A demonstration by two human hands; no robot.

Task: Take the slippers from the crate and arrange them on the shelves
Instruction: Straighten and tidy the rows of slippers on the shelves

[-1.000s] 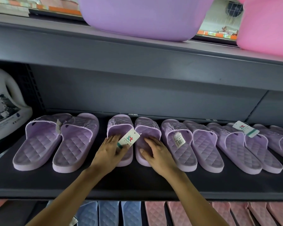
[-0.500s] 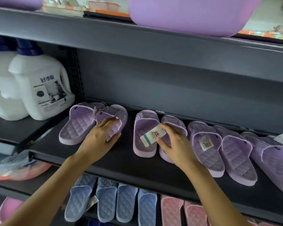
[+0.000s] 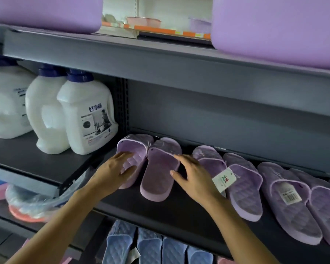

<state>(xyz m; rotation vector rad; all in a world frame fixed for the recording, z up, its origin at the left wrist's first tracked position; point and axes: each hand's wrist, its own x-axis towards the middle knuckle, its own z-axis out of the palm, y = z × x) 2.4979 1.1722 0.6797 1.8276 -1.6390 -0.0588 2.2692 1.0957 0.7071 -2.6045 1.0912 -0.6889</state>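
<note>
Several lilac slippers lie in a row on the dark middle shelf (image 3: 179,210). At the left end of the row is a pair: its left slipper (image 3: 135,149) and its right slipper (image 3: 160,168). My left hand (image 3: 112,172) rests on the left slipper with fingers spread over its footbed. My right hand (image 3: 191,176) touches the right edge of the right slipper with straight fingers. The neighbouring pair (image 3: 238,180) carries a white tag (image 3: 224,179). The crate is out of view.
White detergent jugs (image 3: 88,119) stand left of the slippers on a lower-set shelf. Lilac tubs (image 3: 274,25) sit on the top shelf. Blue slippers (image 3: 156,248) lie on the shelf below. A bagged orange item (image 3: 27,208) sticks out at lower left.
My view swung left. Both hands left the tagged pair and moved to the leftmost pair; the left hand went first, the right followed from the tag.
</note>
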